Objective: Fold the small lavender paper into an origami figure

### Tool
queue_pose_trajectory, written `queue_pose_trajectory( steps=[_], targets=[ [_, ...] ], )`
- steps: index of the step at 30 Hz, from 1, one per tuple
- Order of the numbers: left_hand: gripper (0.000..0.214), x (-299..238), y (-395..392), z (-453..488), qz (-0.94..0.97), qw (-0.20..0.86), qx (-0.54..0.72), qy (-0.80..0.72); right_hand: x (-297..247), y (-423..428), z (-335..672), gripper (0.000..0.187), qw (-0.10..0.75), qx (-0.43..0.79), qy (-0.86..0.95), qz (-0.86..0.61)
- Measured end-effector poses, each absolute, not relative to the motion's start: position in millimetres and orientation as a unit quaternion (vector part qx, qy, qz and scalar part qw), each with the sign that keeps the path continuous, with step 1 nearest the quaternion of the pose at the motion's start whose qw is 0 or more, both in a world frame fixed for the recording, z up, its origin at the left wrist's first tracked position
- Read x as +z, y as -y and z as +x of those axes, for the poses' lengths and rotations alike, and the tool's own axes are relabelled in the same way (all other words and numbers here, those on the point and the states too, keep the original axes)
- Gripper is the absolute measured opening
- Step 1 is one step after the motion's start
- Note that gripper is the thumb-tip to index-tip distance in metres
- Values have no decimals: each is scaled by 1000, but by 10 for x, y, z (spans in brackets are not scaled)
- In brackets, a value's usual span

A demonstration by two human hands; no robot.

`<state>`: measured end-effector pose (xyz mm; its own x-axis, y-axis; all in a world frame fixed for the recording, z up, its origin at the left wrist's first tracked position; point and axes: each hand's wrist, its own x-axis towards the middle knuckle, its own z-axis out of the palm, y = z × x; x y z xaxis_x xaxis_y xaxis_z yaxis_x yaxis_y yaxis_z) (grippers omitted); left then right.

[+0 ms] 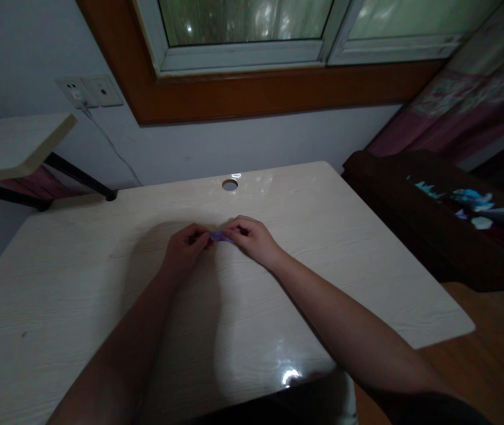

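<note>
Between my two hands, above the middle of the pale wood-grain table (323, 236), is a small purple piece (219, 236) that looks thin, like folded paper. My left hand (185, 245) pinches its left end between thumb and fingers. At its right end the thumb and fingers of my right hand (252, 237) are closed on it. The fingers cover both ends, so its full shape is hidden. The light is dim, and a shadow falls around my left hand.
A round cable hole (229, 185) lies near the table's back edge. At the left a raised shelf (22, 141) stands on black legs. A white cord (110, 141) hangs from the wall socket (75, 92). Right of the table is a dark wooden bench (411, 218) with blue and white items.
</note>
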<state>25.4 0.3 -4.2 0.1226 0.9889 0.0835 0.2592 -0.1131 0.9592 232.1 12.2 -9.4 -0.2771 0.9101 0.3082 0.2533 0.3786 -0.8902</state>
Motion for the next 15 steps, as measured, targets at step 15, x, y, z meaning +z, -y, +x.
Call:
queue_pose_trajectory(
  steps=[15],
  targets=[
    [23, 11, 5, 246, 585, 441, 461, -500, -176, -152, 2315, 25, 426, 462, 644, -436]
  ],
)
